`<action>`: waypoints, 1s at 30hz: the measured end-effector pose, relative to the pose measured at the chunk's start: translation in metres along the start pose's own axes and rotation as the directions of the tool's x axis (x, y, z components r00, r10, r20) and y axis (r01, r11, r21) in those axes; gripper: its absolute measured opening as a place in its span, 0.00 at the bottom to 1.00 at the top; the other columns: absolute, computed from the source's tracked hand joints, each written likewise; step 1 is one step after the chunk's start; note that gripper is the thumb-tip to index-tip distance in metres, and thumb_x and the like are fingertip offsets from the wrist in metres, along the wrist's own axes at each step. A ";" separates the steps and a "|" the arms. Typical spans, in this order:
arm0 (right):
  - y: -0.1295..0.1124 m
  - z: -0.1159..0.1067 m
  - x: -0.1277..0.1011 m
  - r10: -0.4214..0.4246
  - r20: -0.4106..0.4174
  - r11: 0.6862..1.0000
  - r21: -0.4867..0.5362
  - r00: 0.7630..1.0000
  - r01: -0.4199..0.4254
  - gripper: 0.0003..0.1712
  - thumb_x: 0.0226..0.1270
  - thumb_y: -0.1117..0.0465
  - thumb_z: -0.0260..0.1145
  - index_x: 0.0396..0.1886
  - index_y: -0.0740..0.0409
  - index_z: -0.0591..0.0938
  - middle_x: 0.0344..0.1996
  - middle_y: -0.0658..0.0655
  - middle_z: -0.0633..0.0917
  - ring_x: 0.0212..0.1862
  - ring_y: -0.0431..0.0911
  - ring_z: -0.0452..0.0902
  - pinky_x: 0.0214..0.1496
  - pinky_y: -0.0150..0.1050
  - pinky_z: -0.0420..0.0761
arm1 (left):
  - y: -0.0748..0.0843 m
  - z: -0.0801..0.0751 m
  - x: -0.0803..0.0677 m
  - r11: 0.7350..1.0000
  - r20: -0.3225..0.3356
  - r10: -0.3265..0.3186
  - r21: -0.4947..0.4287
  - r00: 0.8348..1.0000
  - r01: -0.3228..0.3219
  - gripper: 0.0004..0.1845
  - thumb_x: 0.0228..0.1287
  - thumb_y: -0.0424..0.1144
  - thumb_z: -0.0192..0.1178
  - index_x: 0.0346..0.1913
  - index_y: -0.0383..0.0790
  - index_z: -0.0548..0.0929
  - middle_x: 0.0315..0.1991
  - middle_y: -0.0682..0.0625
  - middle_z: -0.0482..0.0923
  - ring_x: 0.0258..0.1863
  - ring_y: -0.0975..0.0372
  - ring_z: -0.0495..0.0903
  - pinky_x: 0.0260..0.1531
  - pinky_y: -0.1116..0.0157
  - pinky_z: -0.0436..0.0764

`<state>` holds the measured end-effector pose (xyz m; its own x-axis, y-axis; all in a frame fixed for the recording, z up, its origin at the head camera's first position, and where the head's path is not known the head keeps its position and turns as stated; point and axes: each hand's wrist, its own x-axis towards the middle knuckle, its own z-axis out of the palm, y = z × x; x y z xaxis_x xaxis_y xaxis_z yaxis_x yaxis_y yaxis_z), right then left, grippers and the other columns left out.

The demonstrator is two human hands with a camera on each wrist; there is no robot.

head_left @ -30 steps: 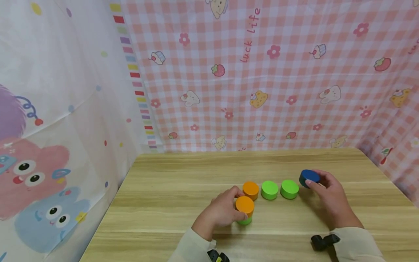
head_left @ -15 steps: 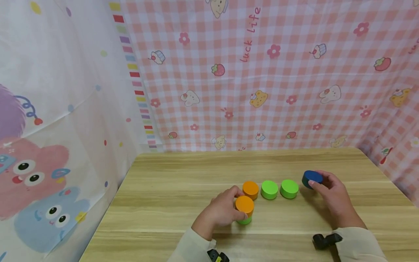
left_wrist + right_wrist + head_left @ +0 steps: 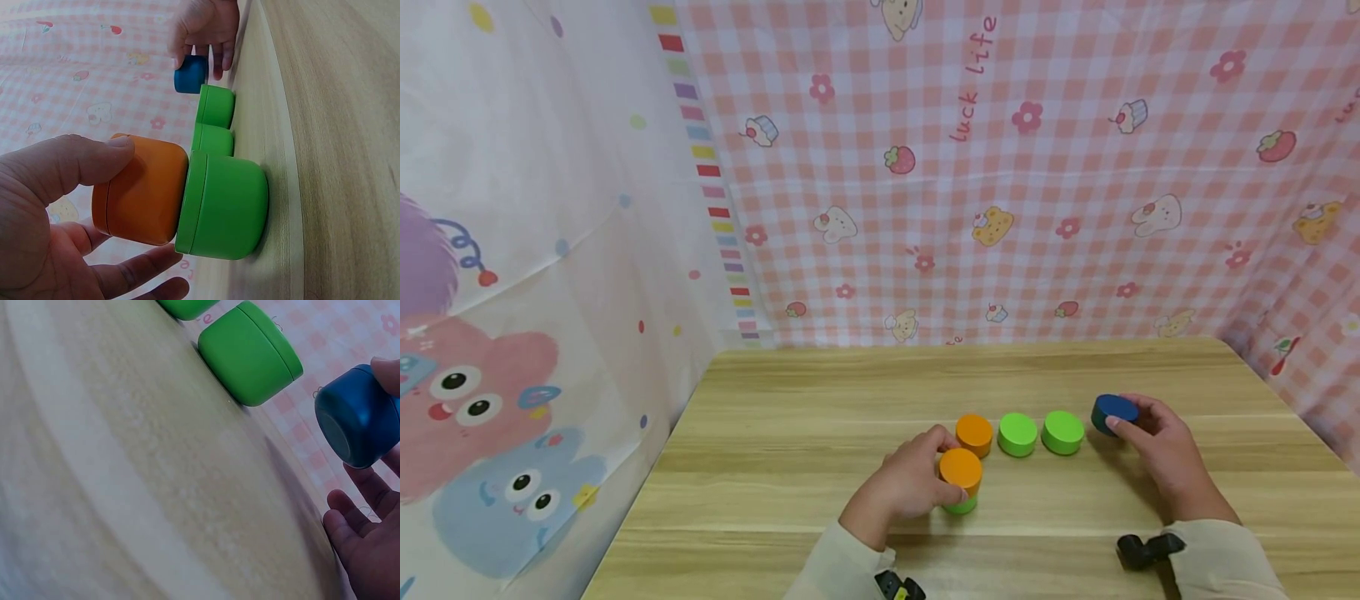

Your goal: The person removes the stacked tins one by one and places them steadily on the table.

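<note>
My left hand (image 3: 910, 477) grips a small round orange tin (image 3: 961, 468) with a lid, between thumb and fingers. That tin sits on top of a green tin (image 3: 228, 209), which stands on the table, making a stack of two. To the right, my right hand (image 3: 1167, 457) pinches a dark blue tin (image 3: 1115, 412) by its sides. Its base shows in the right wrist view, raised off the table and slightly tilted. Beside the blue tin, a green tin (image 3: 1063, 432) stands upright, the nearest thing to that hand.
Just behind the stack stands a second orange tin (image 3: 973, 433), in a row with another green tin (image 3: 1017, 433). All rest on a wooden table (image 3: 775, 417). A pink checked cloth (image 3: 1037, 183) hangs behind, and a white printed cloth (image 3: 587, 333) hangs at the left.
My right hand has shifted slightly right with the blue tin, then a little lower. The left hand and the stack have stayed in place.
</note>
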<state>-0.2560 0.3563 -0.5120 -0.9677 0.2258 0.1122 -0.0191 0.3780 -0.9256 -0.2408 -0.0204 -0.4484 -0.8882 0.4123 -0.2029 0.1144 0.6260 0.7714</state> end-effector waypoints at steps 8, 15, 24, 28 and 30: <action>0.000 -0.002 0.000 0.009 0.040 0.999 -0.050 0.999 -0.007 0.35 0.77 0.51 0.68 0.71 0.70 0.70 0.45 0.31 0.77 0.46 0.23 0.71 0.45 0.21 0.75 | 0.000 0.000 0.000 1.000 0.001 -0.002 -0.005 1.000 0.002 0.26 0.55 0.40 0.81 0.53 0.54 0.78 0.60 0.51 0.81 0.52 0.56 0.76 0.60 0.44 0.69; -0.001 -0.002 0.000 0.021 0.084 0.996 -0.085 0.996 -0.014 0.37 0.78 0.49 0.67 0.72 0.70 0.70 0.64 0.68 0.77 0.47 0.22 0.69 0.45 0.19 0.74 | 0.000 0.001 0.000 1.000 -0.003 0.001 0.001 1.000 -0.001 0.26 0.55 0.40 0.81 0.53 0.54 0.78 0.59 0.52 0.81 0.51 0.56 0.76 0.59 0.45 0.70; -0.002 -0.004 0.001 0.063 0.128 0.982 -0.185 0.990 -0.038 0.39 0.77 0.47 0.68 0.73 0.70 0.69 0.69 0.75 0.73 0.55 0.37 0.70 0.47 0.19 0.69 | -0.001 0.001 0.001 1.000 -0.001 0.001 -0.005 1.000 -0.001 0.26 0.55 0.41 0.81 0.53 0.55 0.78 0.59 0.52 0.81 0.50 0.57 0.76 0.58 0.45 0.71; -0.002 -0.005 0.002 0.068 0.147 0.974 -0.226 0.987 -0.033 0.39 0.76 0.49 0.69 0.73 0.71 0.69 0.69 0.76 0.73 0.59 0.47 0.72 0.46 0.20 0.70 | -0.001 0.001 0.000 1.000 0.001 0.001 -0.013 1.000 -0.001 0.26 0.54 0.40 0.81 0.53 0.54 0.78 0.58 0.52 0.81 0.50 0.57 0.76 0.57 0.45 0.71; -0.002 -0.005 0.001 0.065 0.152 0.971 -0.236 0.986 -0.028 0.39 0.76 0.49 0.70 0.73 0.72 0.69 0.68 0.77 0.73 0.61 0.53 0.73 0.46 0.20 0.70 | -0.001 0.001 0.000 1.000 0.001 0.002 -0.014 1.000 -0.002 0.26 0.54 0.40 0.81 0.53 0.54 0.78 0.58 0.52 0.81 0.49 0.57 0.76 0.57 0.46 0.71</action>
<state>-0.2562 0.3603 -0.5083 -0.9938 0.1111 -0.0043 0.0676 0.5727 -0.8170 -0.2406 -0.0206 -0.4495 -0.8873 0.4145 -0.2022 0.1098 0.6158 0.7802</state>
